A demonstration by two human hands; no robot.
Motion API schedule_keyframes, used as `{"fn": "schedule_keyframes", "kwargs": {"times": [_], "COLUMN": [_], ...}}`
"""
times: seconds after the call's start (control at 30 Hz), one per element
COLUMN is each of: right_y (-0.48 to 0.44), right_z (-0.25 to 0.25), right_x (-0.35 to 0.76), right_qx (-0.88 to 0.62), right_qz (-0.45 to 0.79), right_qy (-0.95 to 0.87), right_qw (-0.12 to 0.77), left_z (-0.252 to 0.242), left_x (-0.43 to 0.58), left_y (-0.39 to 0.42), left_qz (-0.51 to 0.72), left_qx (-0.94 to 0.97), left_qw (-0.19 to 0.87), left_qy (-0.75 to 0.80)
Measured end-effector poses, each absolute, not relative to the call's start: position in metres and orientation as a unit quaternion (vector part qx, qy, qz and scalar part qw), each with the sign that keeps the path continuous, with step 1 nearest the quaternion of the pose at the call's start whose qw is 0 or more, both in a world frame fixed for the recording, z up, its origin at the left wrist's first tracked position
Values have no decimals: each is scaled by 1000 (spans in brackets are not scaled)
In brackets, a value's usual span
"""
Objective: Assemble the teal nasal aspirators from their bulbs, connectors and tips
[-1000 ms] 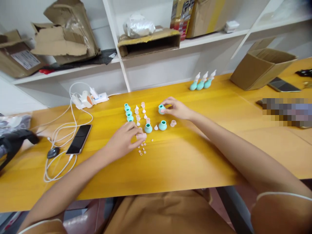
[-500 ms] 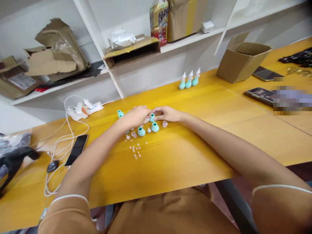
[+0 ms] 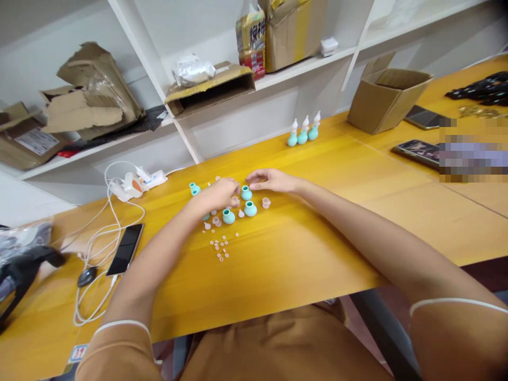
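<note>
In the head view, the clearest writing is on a gold and red pack (image 3: 252, 45) on the shelf (image 3: 301, 66): two large dark Chinese characters, 焕神. A white label (image 3: 37, 139) on a cardboard box at the far left carries print too small to read. At the near left edge of the surface (image 3: 286, 264), a sticker (image 3: 78, 353) shows a 3 and perhaps a 9, partly cut off by the sleeve (image 3: 119, 346).

The left hand (image 3: 223, 193) bends over the small parts, its fingers beside a pale pink cup (image 3: 235, 201); whether they grip it cannot be told. It hides some of the turquoise pots at the left, and only two rims (image 3: 193, 186) and a bit of another show clearly. The right hand (image 3: 272, 181) has thumb and fingers apart, just right of a turquoise pot (image 3: 246, 192) standing upright on the surface; contact is unclear. Two more pots (image 3: 250, 208) stand nearer, and tiny pink rings (image 3: 221, 243) lie nearer still, too small to make out well. Three finished-looking bottles (image 3: 302, 132) stand far right. A blurred patch covers part of a phone (image 3: 416, 151) at the right.
</note>
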State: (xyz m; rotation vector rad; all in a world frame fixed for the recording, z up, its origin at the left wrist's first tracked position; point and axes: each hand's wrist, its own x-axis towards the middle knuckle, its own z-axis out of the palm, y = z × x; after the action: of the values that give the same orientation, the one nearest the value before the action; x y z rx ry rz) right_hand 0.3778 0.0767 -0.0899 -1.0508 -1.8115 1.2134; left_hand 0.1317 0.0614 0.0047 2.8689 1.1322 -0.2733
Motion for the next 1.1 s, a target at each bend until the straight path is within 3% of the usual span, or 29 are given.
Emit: {"fn": "schedule_keyframes", "kwargs": {"times": [0.1, 0.23, 0.43, 0.7, 0.93, 1.1], "right_y": [76, 59, 16, 8, 8, 33], "right_z": [-84, -64, -32, -32, -32, -43], "right_x": [376, 367, 346, 340, 341, 363], "right_qx": [-439, -406, -297, -265, -341, -377], "right_qz": [377, 252, 122, 67, 34, 140], "right_qy": [-683, -699, -800, -837, -823, -779], "right_qw": [446, 532, 506, 475, 454, 481], "left_z": [19, 35, 24, 23, 19, 25], "left_x": [126, 119, 126, 125, 120, 97], "left_y": [59, 53, 46, 39, 25, -4], "left_qz": [-28, 103, 199, 243, 270, 333], "left_qx": [924, 910, 878, 809, 820, 857], "left_qw": [29, 131, 342, 462, 394, 213], "left_qy": [379, 379, 270, 271, 315, 331]}}
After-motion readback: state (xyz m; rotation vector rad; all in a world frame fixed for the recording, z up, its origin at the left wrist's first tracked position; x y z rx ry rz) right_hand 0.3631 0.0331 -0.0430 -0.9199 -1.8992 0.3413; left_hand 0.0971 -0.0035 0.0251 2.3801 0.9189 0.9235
